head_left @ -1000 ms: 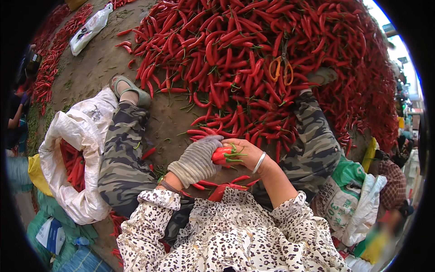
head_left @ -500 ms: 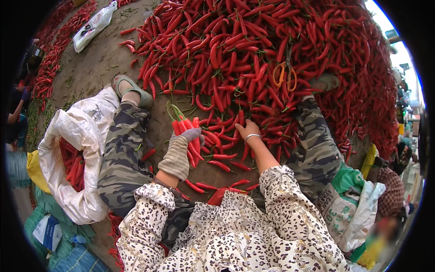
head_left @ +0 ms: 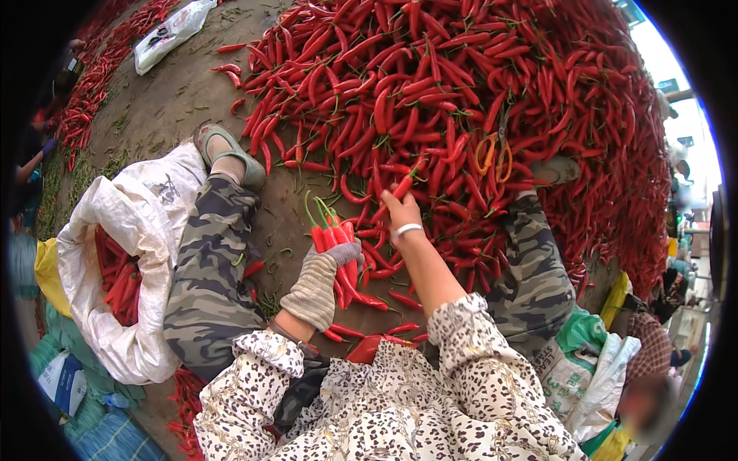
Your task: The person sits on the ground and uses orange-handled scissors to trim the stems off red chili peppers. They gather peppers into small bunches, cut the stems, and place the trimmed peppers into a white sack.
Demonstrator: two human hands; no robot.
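Observation:
My left hand [head_left: 321, 278], in a knitted grey glove, is closed round a bunch of red chili peppers [head_left: 329, 237] with their green stems pointing up. In my bare right hand [head_left: 403, 216], with a pale bangle on the wrist, a single red chili pepper [head_left: 403, 187] is pinched, its stem end upward. Just beyond that hand spreads a large pile of red chili peppers [head_left: 377, 107]. A pair of scissors [head_left: 503, 129] with orange handles lies on the pile to the right. Several loose peppers lie on the ground between my legs.
At my left stands an open white woven sack [head_left: 84, 307] with red peppers inside. A white plastic bag [head_left: 173, 34] lies on the soil at far left. Green-and-white sacks [head_left: 573, 361] sit by my right leg. Other people are partly visible at both edges.
My right hand has lifted a pepper from the pile's near edge, moving slightly left and away. My left hand has shifted a little right and nearer, still holding its bunch.

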